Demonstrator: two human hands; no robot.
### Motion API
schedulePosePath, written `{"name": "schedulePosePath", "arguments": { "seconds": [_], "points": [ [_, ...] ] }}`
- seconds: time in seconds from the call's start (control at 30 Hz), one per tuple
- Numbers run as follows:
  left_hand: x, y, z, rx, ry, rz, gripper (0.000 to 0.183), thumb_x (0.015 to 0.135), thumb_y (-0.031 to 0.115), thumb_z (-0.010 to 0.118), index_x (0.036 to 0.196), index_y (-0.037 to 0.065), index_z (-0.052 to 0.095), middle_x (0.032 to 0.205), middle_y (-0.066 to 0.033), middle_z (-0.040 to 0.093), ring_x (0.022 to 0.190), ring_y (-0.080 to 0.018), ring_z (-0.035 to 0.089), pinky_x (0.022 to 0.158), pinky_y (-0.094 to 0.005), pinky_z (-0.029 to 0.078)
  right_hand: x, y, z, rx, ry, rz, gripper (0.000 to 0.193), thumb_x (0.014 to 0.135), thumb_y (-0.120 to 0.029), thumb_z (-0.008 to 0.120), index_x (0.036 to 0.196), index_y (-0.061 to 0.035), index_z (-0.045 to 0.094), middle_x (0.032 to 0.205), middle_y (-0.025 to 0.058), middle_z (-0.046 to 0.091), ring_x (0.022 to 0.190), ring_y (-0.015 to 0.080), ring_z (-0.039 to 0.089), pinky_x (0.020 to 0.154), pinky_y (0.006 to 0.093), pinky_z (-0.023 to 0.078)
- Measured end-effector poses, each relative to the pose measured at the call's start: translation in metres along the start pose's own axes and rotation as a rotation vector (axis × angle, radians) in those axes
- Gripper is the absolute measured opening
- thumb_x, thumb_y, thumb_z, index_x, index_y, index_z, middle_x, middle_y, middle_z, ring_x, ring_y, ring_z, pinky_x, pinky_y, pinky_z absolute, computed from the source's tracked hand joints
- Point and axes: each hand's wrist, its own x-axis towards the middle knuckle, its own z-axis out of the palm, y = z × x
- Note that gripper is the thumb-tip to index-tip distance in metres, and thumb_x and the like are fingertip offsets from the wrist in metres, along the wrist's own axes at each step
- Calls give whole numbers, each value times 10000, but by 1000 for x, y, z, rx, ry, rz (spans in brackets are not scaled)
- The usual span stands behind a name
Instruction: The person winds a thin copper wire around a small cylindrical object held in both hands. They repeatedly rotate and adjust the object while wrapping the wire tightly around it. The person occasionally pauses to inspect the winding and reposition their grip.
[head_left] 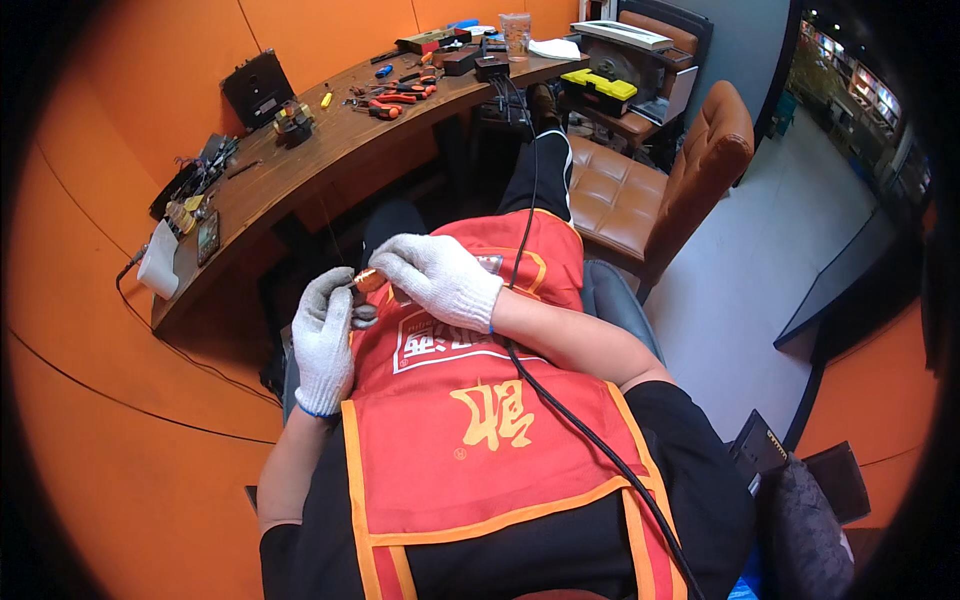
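Both my hands wear white knit gloves with grey, worn-looking fingertips, and they meet above my lap. Between them is a small copper-coloured part [369, 281] with a dark, thin end; its exact kind is too small to make out. My left hand [325, 330] pinches the dark end between thumb and fingers. From the other side, my right hand [435, 280] is closed over the part's upper end, its fingertips partly hidden behind the glove. Under both hands lies the red apron [440, 450] with orange trim that I wear.
A curved wooden desk [330, 140] ahead carries pliers [385, 108], a phone [208, 238], a plastic cup [515, 35] and a black case [258, 88]. A black cable [560, 405] runs across my apron. On the right stand a brown chair [690, 190] and a yellow-lidded toolbox [600, 88].
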Motion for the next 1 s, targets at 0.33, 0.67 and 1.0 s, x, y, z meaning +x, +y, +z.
{"name": "schedulePosePath", "arguments": {
  "seconds": [0.33, 0.67, 1.0],
  "points": [
    [4, 0, -5, -62, -23, 17, 237, 1126, 140, 555, 1293, -8, 635, 1043, -80, 726, 838, -123, 706, 781, -269, 602, 5, -1, 0, -100, -32, -21, 355, 1114, -308, 575, 1210, 2, 718, 933, 146, 756, 843, 229, 750, 765, 358, 579],
    [2, -7, -2, -49, -33, 49, 254, 1115, 101, 564, 1330, -26, 607, 1130, -111, 722, 925, -153, 738, 812, -281, 619, -1, 1, 1, 76, -37, 116, 309, 1120, -206, 550, 1284, 19, 684, 1032, 99, 721, 885, 114, 668, 807, 262, 554],
    [-1, -10, -6, 0, -10, 8, 256, 1136, 222, 561, 1272, 30, 663, 1044, -79, 725, 828, -137, 713, 746, -281, 595, 0, 7, 9, 174, -145, 204, 307, 1110, -185, 595, 1331, 16, 663, 1118, 58, 711, 952, 94, 666, 832, 218, 553]
  ]
}}
